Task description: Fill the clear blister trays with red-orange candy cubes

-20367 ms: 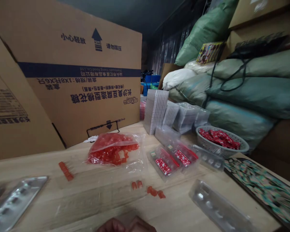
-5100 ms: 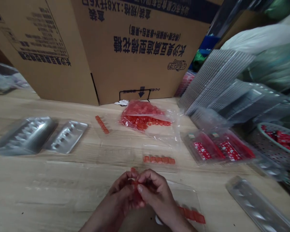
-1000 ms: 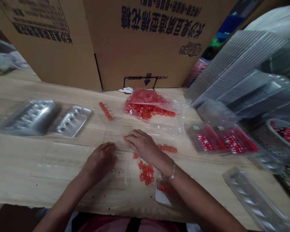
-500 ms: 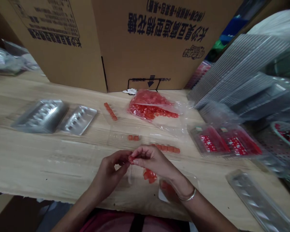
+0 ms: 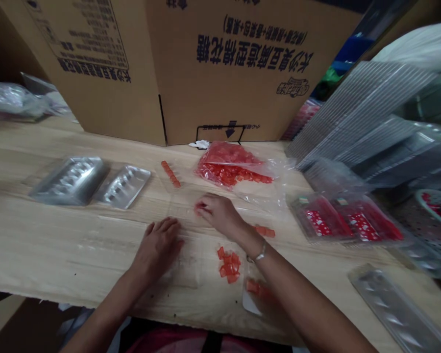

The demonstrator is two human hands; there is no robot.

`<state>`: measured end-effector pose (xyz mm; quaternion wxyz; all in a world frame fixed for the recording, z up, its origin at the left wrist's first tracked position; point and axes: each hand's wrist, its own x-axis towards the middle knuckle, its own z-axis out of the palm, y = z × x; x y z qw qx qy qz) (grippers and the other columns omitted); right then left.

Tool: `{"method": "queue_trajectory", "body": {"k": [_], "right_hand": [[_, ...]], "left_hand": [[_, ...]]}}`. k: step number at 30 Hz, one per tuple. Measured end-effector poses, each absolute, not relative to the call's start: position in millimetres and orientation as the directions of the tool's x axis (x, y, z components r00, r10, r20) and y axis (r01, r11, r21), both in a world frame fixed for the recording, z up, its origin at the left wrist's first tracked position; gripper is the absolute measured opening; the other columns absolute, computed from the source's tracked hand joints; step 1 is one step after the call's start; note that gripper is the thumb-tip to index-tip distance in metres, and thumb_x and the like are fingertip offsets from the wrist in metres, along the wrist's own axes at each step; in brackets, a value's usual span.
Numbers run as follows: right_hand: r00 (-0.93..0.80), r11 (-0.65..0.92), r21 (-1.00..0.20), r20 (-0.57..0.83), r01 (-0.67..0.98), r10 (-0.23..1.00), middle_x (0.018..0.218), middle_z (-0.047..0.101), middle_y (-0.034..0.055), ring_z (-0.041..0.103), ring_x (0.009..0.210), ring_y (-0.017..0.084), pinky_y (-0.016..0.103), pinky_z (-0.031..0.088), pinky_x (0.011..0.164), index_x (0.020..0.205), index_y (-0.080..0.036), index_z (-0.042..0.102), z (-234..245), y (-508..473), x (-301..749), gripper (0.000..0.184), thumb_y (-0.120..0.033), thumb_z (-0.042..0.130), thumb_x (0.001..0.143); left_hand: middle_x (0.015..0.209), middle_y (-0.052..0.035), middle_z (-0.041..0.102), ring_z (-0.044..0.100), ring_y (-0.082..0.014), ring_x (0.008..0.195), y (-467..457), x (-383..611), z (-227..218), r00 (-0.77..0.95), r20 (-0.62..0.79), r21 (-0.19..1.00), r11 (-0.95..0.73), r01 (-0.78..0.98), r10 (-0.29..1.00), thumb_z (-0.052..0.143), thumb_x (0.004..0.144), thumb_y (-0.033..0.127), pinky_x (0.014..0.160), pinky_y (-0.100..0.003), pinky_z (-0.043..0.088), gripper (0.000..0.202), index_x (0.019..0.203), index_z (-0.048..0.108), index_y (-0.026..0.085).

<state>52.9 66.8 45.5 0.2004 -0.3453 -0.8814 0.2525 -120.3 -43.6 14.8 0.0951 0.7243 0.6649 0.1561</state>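
My right hand [image 5: 218, 212] is pinched over a clear plastic tray [image 5: 176, 198], with a bit of a small red translucent cube showing at its fingertips. It covers the spot in the tray where two cubes lay. My left hand [image 5: 159, 245] rests palm down beside another clear tray [image 5: 191, 272], fingers stretched, holding nothing. A loose heap of red cubes [image 5: 229, 265] lies between my forearms. A row of cubes [image 5: 265, 231] is partly hidden by my right arm, and more red pieces [image 5: 255, 287] sit under that forearm. Another short row [image 5: 170, 174] lies farther back.
An open clear bag of red cubes [image 5: 235, 164] lies before a large cardboard box [image 5: 224, 98]. Silvery trays [image 5: 69, 181] are stacked at left. At right are tall stacked clear trays [image 5: 356, 108], red-filled packs [image 5: 323, 218] and a long moulded tray [image 5: 393, 309].
My hands, together on a red piece before, have parted. The right moved forward over the tray with the two cubes; the left let go and lowered flat to the left.
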Motion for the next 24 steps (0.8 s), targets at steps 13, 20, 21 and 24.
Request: {"method": "queue_trajectory", "body": {"k": [13, 20, 21, 24], "right_hand": [[-0.751, 0.678, -0.565, 0.148, 0.470, 0.643, 0.093, 0.070, 0.0074, 0.064, 0.087, 0.018, 0.027, 0.046, 0.079, 0.098, -0.014, 0.063, 19, 74, 32, 0.021, -0.003, 0.063, 0.080], [-0.630, 0.597, -0.684, 0.253, 0.420, 0.734, 0.097, 0.068, 0.0063, 0.063, 0.094, 0.019, 0.031, 0.049, 0.083, 0.092, -0.020, 0.064, 48, 43, 107, 0.011, -0.014, 0.055, 0.089], [-0.605, 0.559, -0.714, 0.237, 0.422, 0.760, 0.094, 0.068, 0.0057, 0.064, 0.090, 0.019, 0.031, 0.049, 0.079, 0.091, -0.020, 0.064, 52, 35, 121, 0.012, -0.016, 0.053, 0.090], [-0.539, 0.445, -0.773, 0.161, 0.452, 0.827, 0.086, 0.069, 0.0042, 0.065, 0.082, 0.019, 0.029, 0.050, 0.072, 0.089, -0.021, 0.065, 60, 14, 151, 0.013, -0.022, 0.052, 0.090]], "left_hand": [[0.119, -0.0155, 0.068, 0.062, -0.0320, 0.114, -43, -129, -8, 0.121, 0.234, 0.382, -0.205, 0.901, 0.965, 0.059, 0.075, 0.017, 0.097, -0.050, 0.051, 0.034, 0.109, 0.064, 0.015], [0.104, -0.0131, 0.071, 0.065, -0.0304, 0.099, -55, -123, 33, 0.038, 0.320, 0.569, -0.224, 0.791, 0.947, 0.053, 0.084, 0.023, 0.085, -0.050, 0.054, 0.020, 0.099, 0.066, 0.020], [0.095, -0.0094, 0.072, 0.066, -0.0283, 0.091, -64, -114, 50, 0.087, 0.298, 0.698, -0.279, 0.660, 0.951, 0.053, 0.086, 0.025, 0.080, -0.047, 0.055, 0.017, 0.097, 0.066, 0.023], [0.103, -0.0029, 0.070, 0.065, -0.0272, 0.099, -95, -78, 99, 0.507, 0.244, 0.904, -0.383, 0.190, 0.827, 0.063, 0.082, 0.045, 0.077, -0.042, 0.055, 0.022, 0.101, 0.068, 0.034]]}}
